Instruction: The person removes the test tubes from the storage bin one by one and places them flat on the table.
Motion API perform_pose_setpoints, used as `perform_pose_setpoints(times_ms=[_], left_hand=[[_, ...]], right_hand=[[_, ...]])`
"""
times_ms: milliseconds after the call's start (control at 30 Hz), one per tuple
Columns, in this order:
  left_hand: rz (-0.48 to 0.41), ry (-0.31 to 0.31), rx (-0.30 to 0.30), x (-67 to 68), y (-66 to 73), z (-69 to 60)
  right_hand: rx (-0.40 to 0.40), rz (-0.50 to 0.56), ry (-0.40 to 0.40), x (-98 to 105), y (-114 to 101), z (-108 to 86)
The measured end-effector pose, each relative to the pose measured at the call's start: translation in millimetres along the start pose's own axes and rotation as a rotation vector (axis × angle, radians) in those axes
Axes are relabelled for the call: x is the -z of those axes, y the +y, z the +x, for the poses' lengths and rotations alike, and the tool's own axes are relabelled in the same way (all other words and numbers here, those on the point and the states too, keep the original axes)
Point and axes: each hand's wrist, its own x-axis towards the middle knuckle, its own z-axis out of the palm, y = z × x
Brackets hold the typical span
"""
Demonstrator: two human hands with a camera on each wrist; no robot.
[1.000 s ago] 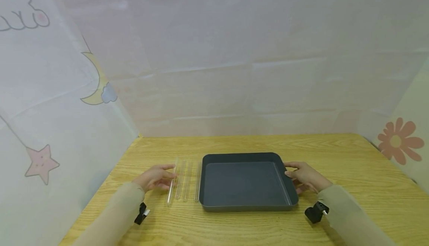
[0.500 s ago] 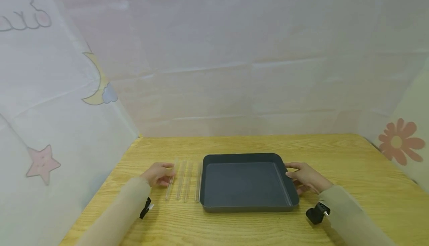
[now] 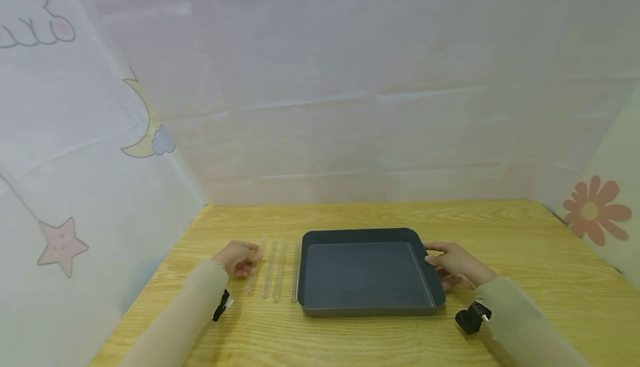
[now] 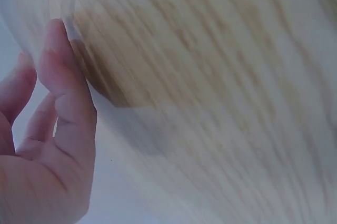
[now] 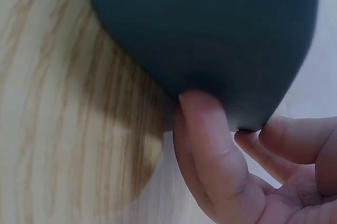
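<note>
A dark grey baking tray (image 3: 367, 275) with raised walls sits on the wooden table. My right hand (image 3: 459, 266) grips its right wall; in the right wrist view, fingers (image 5: 210, 142) press against the dark wall. To the left, several clear test tubes (image 3: 278, 278) lie side by side, their rounded ends toward me. My left hand (image 3: 239, 258) holds the leftmost tube (image 3: 251, 281) near its far part, thumb and finger against it. In the left wrist view, that tube shows only faintly beyond the fingertips (image 4: 55, 31).
Behind the table (image 3: 350, 347) hangs a creased pale sheet (image 3: 350, 106). Printed sheeting borders the left and right sides. A black wrist device (image 3: 469, 319) hangs below the right wrist, and another (image 3: 220, 306) below the left.
My left hand has moved slightly right and away from me. The leftmost tube's near end has shifted away and lies lower. My right hand and the tray have stayed nearly still.
</note>
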Motion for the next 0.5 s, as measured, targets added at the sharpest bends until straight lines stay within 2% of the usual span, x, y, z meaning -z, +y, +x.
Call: perform_pose_setpoints(times_ms=[233, 500], left_hand=[[0.057, 0.023, -0.006, 0.4, -2.4, -0.5], [0.134, 0.027, -0.049, 2.6, -2.5, -8.4]], right_hand=[[-0.004, -0.002, -0.003, 0.3, 0.4, 1.0], [-0.013, -0.022, -0.006, 1.4, 0.6, 1.4]])
